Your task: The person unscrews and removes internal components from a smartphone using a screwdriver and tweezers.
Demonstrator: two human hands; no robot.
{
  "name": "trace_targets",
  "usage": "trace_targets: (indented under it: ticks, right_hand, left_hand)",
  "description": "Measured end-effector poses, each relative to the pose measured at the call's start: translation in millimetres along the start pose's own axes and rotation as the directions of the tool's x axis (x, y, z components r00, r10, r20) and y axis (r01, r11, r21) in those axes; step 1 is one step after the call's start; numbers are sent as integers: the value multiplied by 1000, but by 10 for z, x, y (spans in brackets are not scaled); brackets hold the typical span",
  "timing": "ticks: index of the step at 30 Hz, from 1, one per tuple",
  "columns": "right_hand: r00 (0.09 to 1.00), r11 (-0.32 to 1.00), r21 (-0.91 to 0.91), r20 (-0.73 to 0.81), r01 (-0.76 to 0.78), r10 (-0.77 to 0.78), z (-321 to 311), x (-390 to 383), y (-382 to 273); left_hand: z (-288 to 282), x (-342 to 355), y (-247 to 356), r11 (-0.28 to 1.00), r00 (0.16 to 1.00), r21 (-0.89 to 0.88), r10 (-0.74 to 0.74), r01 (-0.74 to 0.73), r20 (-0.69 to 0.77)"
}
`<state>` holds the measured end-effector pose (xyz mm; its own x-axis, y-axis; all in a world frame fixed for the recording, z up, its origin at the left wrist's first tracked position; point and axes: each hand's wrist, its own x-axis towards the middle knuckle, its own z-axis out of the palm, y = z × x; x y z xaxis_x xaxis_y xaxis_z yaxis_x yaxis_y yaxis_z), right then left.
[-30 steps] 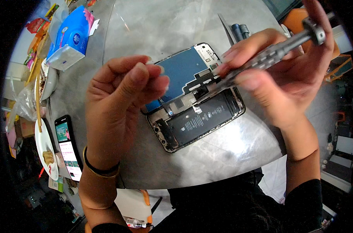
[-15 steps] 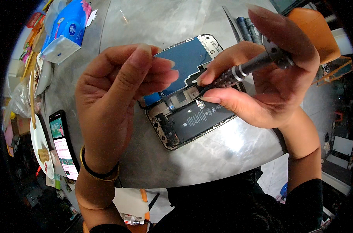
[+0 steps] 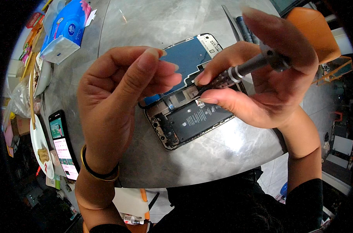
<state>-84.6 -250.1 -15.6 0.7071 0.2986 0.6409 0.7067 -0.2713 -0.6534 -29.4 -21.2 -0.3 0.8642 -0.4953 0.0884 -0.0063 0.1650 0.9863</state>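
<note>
An opened smartphone (image 3: pixel 201 120) lies on the grey table, its black battery and inner parts bare. Its blue-backed screen panel (image 3: pixel 184 58) is spread out on the far side. My right hand (image 3: pixel 262 85) grips a dark precision screwdriver (image 3: pixel 227 77) between thumb and fingers, its top end against the raised index finger. The driver's tip is hidden behind my thumb, over the phone's inner edge. My left hand (image 3: pixel 126 85) hovers left of the phone, thumb and index fingertip pinched together. Whatever is between them, if anything, is too small to make out.
A second phone (image 3: pixel 64 143) with a lit screen lies at the left, beside a white plate (image 3: pixel 39 136). Farther back stands a blue tissue pack (image 3: pixel 66 33). Tweezers (image 3: pixel 231 24) and dark screwdriver-like tools (image 3: pixel 246 29) lie beyond my right hand. An orange chair (image 3: pixel 314 35) stands at the far right.
My left hand has shifted slightly to the right. The screwdriver and the fingers of my right hand have moved slightly left; the opened phone has stayed in place.
</note>
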Motion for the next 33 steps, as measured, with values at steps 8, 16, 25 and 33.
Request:
trace_targets:
  ticks: [8,16,25,33]
  right_hand:
    - [996,1000,10,91,7,-8,5,50,-4]
    - [957,1000,-26,289,-12,19,-117,102,-69]
    - [992,991,86,-72,107,-101,151,235,-47]
    - [965,959,-145,142,242,-222,77,269,-65]
  left_hand:
    - [-33,7,-54,998,998,17,64,-65,28]
    - [-65,7,-74,1000,998,-12,21,-20,65]
    - [-35,43,-94,823,968,509,222,-252,120]
    - [-23,52,-109,651,935,671,256,-355,247]
